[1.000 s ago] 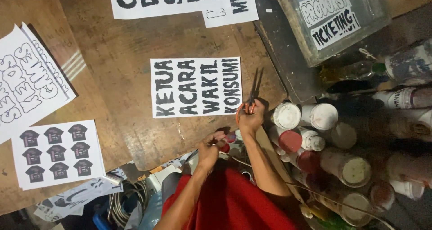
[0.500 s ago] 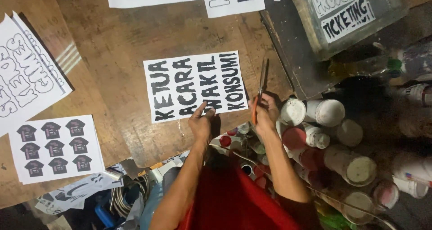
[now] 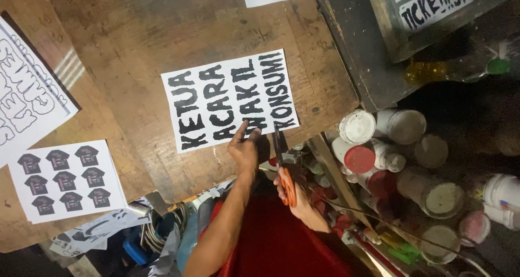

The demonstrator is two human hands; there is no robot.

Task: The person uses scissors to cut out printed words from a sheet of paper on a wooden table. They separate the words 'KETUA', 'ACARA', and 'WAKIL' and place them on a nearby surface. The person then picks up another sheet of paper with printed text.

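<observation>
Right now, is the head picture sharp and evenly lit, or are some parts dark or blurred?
Head view: the lettered sheet is bright and sharp; the paint cans at right sit in dim shadow; the bottom left corner is nearly black; the left hand and scissors are a little soft.

The counter (image 3: 162, 55) under my hands is worn wood, matt and rough, stained dark in patches. The lettered sheet (image 3: 230, 101) my left hand (image 3: 244, 149) presses is plain white paper, flat and matt, its black print dull. My right hand (image 3: 290, 193) has its grip on scissors (image 3: 283, 163) with dark metal blades and glossy orange plastic handles. The sheet of shirt pictures (image 3: 65, 179) is smooth white paper too. The paint cans (image 3: 379, 147) beside me look like plastic, their lids smeared and crusted. My lap shows soft red cloth (image 3: 281, 244).
</observation>
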